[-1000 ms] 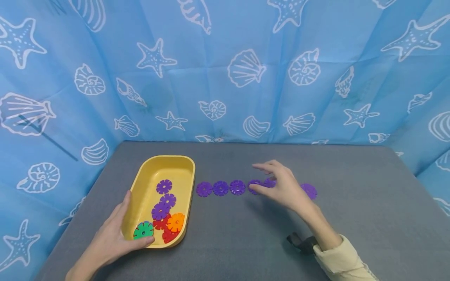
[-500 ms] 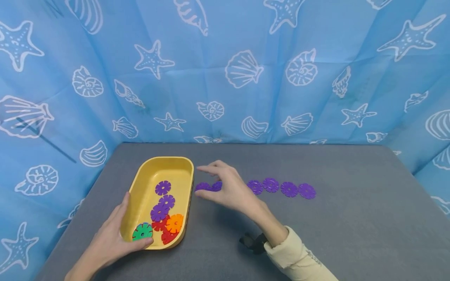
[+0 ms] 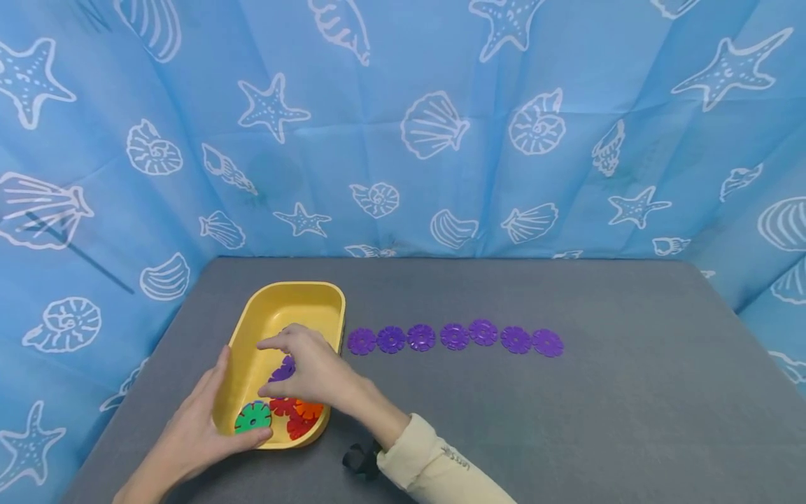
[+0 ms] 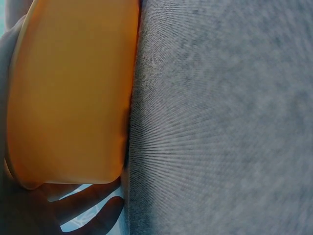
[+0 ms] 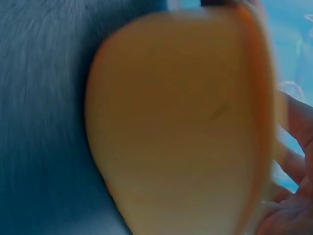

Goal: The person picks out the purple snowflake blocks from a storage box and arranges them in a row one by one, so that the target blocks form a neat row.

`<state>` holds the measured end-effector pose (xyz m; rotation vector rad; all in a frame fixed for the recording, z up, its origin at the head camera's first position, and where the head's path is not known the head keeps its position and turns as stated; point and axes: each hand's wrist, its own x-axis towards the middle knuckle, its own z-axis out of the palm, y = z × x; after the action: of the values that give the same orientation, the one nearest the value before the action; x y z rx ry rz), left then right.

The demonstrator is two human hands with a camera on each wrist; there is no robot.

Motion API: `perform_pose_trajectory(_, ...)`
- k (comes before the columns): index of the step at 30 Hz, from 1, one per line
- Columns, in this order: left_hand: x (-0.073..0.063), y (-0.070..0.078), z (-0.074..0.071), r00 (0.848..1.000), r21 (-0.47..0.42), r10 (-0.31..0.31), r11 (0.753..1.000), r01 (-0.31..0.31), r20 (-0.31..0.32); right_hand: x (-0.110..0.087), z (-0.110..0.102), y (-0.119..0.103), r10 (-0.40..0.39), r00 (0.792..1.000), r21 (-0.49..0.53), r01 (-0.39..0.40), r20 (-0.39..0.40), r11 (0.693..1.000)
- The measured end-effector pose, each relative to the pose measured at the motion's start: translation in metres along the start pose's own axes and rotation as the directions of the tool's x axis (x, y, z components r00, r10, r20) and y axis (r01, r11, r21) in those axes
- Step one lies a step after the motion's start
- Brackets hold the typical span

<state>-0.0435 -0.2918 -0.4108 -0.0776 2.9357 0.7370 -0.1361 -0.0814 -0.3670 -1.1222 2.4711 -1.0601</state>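
Observation:
My left hand (image 3: 195,420) grips the yellow plastic tray (image 3: 311,301) at its near left corner, thumb over the front rim and fingers along the outer side. The left wrist view shows the tray's wall (image 4: 73,98) with fingers round its end. My right hand (image 3: 308,367) hovers over the tray, thumb and fingers apart, nothing between them. Under it lie purple notched building discs (image 3: 282,371), partly hidden by the hand. A green disc (image 3: 253,416), red discs (image 3: 301,425) and an orange disc (image 3: 310,409) lie at the tray's near end.
Several purple notched discs (image 3: 421,337) lie in a row on the grey tabletop (image 3: 504,413), running right from the tray. A black strap (image 3: 362,462) hangs by the right sleeve (image 3: 434,462). A blue shell-patterned curtain (image 3: 378,140) stands behind the table.
My right hand has moved left from above the row of purple discs to over the tray, uncovering the whole row. The left hand has stayed on the tray.

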Motion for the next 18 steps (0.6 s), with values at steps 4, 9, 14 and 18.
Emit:
perform_pose_trajectory(4, 0.0, 0.0, -0.001, 1.0, 0.007, -0.011, 1.0, 0.011, 0.013, 0.01, 0.017, -0.002, 0.054, 0.998, -0.038, -0.053, 0.042, 0.998)
perform_pose_trajectory(9, 0.001, -0.001, -0.001, 1.0, 0.009, -0.021, 1.0, 0.021, 0.01, 0.017, 0.029, -0.003, 0.14, 0.988, -0.094, -0.135, 0.056, 0.986)
perform_pose_trajectory(14, 0.0, 0.0, 0.0, 1.0, 0.004, -0.008, 1.0, 0.008, -0.016, 0.019, 0.034, -0.005, 0.224, 0.974, -0.178, -0.212, 0.048, 0.961)
perform_pose_trajectory(18, 0.0, 0.001, 0.001, 1.0, -0.004, -0.002, 1.0, 0.002, -0.027, 0.021, 0.036, -0.006, 0.301, 0.953, -0.192, -0.291, 0.026, 0.937)
